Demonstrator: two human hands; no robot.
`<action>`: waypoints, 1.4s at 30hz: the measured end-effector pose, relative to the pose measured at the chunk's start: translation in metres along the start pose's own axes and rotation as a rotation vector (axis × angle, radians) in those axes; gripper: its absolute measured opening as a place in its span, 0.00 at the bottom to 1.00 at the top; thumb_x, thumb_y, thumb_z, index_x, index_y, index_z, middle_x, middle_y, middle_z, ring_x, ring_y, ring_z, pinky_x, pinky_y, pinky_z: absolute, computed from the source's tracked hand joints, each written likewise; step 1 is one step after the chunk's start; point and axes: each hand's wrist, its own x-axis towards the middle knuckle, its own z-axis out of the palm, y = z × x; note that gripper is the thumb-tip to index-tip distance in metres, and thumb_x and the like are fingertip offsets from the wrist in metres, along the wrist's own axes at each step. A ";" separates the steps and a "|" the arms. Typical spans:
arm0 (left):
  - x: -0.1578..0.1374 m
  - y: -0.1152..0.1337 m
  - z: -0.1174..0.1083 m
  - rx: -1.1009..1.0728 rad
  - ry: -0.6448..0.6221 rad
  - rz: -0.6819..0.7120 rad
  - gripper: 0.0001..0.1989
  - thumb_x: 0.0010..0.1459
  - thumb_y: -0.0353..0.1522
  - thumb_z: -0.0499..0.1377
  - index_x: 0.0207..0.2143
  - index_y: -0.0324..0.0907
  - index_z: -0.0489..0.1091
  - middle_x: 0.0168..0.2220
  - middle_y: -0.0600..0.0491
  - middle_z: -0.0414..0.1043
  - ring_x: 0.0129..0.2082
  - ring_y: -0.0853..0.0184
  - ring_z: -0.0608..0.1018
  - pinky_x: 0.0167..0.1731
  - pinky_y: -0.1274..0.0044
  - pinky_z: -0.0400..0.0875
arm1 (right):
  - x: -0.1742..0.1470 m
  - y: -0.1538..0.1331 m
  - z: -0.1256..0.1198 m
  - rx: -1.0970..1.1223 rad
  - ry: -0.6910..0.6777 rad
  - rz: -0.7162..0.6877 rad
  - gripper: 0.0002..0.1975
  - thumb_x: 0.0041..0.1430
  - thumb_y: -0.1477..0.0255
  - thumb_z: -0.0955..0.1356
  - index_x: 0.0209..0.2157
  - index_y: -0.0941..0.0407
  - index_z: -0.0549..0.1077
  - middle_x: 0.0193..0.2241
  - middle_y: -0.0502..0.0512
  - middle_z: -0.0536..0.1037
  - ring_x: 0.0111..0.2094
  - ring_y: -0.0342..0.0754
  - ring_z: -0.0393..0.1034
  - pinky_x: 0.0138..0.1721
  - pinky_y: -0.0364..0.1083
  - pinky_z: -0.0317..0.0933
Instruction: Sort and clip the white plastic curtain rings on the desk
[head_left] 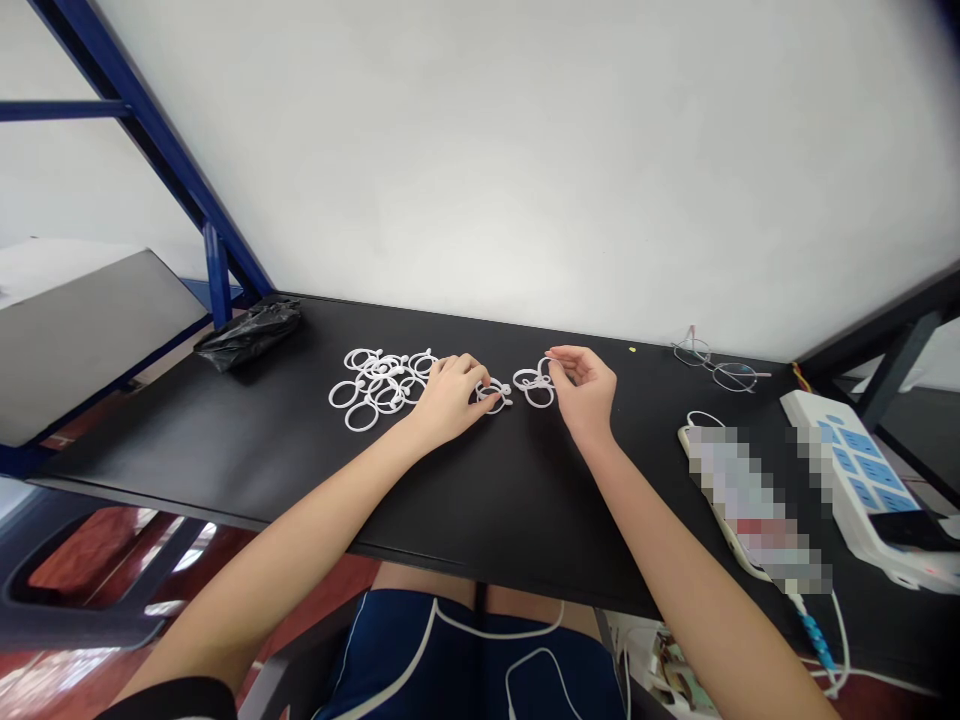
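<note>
My right hand (586,392) pinches a white ring (544,366) between thumb and fingertips. That ring stands tilted over a small group of similar white rings (538,397) on the black table. Just to the left, my left hand (454,402) has its thumb and curled fingers closed on another white ring (493,409), which lies among one or two more with small knobs. Partly behind my left hand spreads a loose pile of several white rings (375,378), many overlapping. The fingers of both hands hide parts of the rings they touch.
A black plastic bag (249,333) lies at the table's (450,510) back left corner. On the right are eyeglasses (733,377), a blurred-out phone (750,500) with a cable, and a white power strip (847,470). A white wall (480,180) rises behind.
</note>
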 end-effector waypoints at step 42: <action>0.000 0.012 -0.010 -0.218 0.281 0.241 0.09 0.63 0.39 0.56 0.35 0.43 0.67 0.33 0.52 0.74 0.35 0.66 0.73 0.42 0.71 0.65 | -0.010 -0.020 0.012 0.722 -0.315 0.654 0.14 0.41 0.72 0.76 0.33 0.51 0.74 0.38 0.50 0.82 0.49 0.52 0.75 0.51 0.52 0.69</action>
